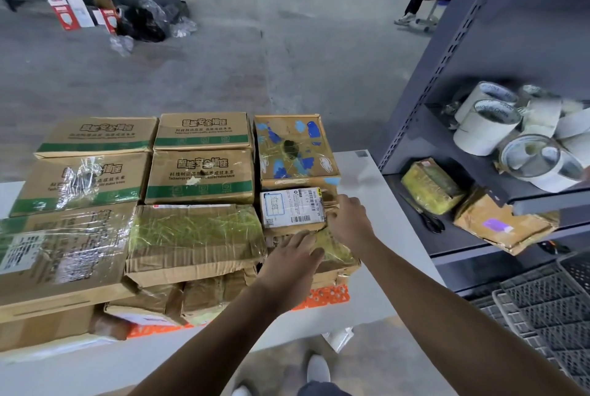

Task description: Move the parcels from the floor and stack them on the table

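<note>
Parcels [194, 236] lie stacked in rows on the white worktop [367, 172], with green-banded boxes [201, 177] at the far left and middle. At the stack's near right, the left hand [292, 256] rests flat on a taped parcel [338, 252], its grip spread. Just beyond lies a labelled parcel [292, 207]. The right hand [349, 220] touches its right side; I cannot tell whether that grip closes on it. Right of the worktop, a shelf [424, 137] holds tape rolls [485, 127].
</note>
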Motion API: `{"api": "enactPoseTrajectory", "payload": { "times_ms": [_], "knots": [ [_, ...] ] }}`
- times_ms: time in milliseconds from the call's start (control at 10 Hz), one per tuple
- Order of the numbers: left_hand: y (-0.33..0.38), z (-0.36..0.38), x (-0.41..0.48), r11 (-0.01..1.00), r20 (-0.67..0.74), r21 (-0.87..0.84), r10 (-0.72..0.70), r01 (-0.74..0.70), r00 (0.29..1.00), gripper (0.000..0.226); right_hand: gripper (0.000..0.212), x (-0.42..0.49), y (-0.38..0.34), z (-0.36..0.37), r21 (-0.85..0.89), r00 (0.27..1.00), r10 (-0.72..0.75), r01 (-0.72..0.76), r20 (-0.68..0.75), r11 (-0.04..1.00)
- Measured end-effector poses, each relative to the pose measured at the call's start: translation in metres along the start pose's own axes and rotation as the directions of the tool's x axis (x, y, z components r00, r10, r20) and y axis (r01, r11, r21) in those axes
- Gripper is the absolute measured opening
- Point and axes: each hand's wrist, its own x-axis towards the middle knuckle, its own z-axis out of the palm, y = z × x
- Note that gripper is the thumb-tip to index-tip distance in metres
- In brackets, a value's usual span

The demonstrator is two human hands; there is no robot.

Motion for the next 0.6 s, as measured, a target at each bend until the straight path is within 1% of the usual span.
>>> {"api": "enactPoseTrajectory", "payload": {
  "times_ms": [100, 200, 300, 400, 500, 600],
  "knots": [
    [-0.01, -0.017, 0.003, 0.999, -0.129, 0.006, -0.044, 0.045, 0.991, 0.036, 0.039, -0.002, -0.014, -0.004, 0.053, 0.998, -0.026, 0.029, -0.05, 0.998],
    [-0.026, -0.024, 0.0, 0.99, -0.196, -0.048, -0.14, 0.133, 0.971, 0.032, 0.022, -0.009, -0.025, -0.005, 0.103, 0.988, -0.062, 0.078, -0.142, 0.992],
    [-0.033, -0.033, -0.008, 0.958, -0.174, -0.076, -0.286, 0.277, 0.942, 0.024, 0.016, -0.017, -0.034, -0.002, 0.078, 0.978, -0.121, 0.136, -0.168, 0.988],
    [-0.042, -0.038, -0.015, 0.91, -0.066, 0.034, -0.411, 0.413, 0.909, 0.035, 0.027, -0.024, -0.04, 0.003, 0.036, 0.975, -0.179, 0.185, -0.129, 0.982],
    [-0.05, -0.038, -0.022, 0.9, -0.04, 0.087, -0.426, 0.428, 0.904, 0.038, 0.032, -0.028, -0.039, 0.01, 0.003, 0.968, -0.225, 0.226, -0.115, 0.974],
    [-0.051, -0.038, -0.025, 0.913, -0.017, 0.089, -0.399, 0.399, 0.917, 0.039, 0.033, -0.032, -0.039, 0.011, -0.037, 0.964, -0.247, 0.245, -0.102, 0.969]
  ]
}}
